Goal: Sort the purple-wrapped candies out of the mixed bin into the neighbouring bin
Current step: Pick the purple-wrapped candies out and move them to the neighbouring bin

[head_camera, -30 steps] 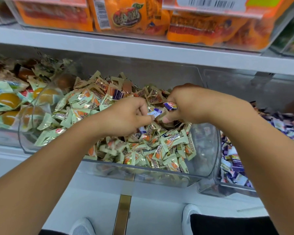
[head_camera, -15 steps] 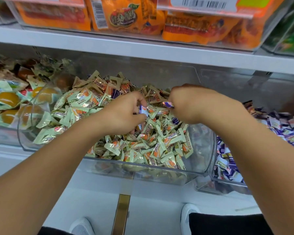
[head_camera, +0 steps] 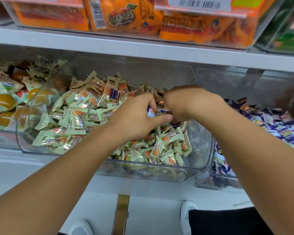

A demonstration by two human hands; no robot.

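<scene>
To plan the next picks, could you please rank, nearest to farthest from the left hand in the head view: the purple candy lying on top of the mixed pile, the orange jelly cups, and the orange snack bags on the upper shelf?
1. Purple candy, just up-left of the left hand.
2. Orange snack bags, overhead.
3. Orange jelly cups, far left bin.

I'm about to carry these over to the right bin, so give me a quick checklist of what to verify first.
1. Left hand holds a purple candy: ok, pinched.
2. Right hand holds one: cannot tell, fingers hidden.
3. Right bin has room: ok.
4. Path over the mixed bin's right wall: ok, nothing in the way.
5. Mixed bin free of purple: not ok, a stray purple wrapper lies on the pile's back.
</scene>
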